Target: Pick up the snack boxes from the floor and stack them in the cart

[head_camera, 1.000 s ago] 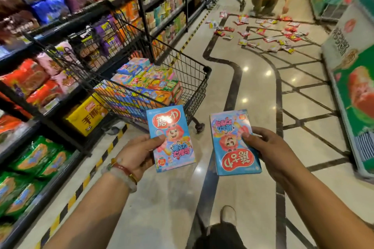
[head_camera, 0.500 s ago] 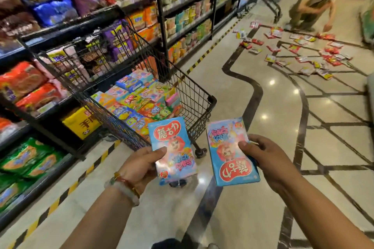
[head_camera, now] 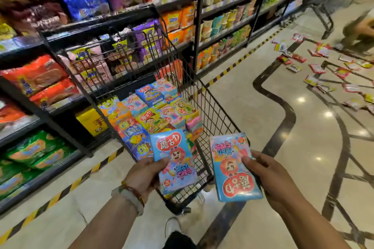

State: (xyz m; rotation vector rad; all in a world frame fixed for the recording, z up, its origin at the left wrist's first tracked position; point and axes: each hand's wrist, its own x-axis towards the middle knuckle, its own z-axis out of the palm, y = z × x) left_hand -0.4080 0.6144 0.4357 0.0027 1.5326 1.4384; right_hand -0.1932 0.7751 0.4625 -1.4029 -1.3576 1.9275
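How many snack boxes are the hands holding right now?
2: one blue box in the left hand, another blue box in the right hand.

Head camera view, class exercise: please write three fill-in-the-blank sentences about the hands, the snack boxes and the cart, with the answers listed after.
1. The left hand and right hand each hold one ____ snack box.
2. The box in the right hand has its print turned ____ compared with the box in the left hand.
3. The wire cart already holds ____ colourful boxes.

Answers: blue; upside down; many
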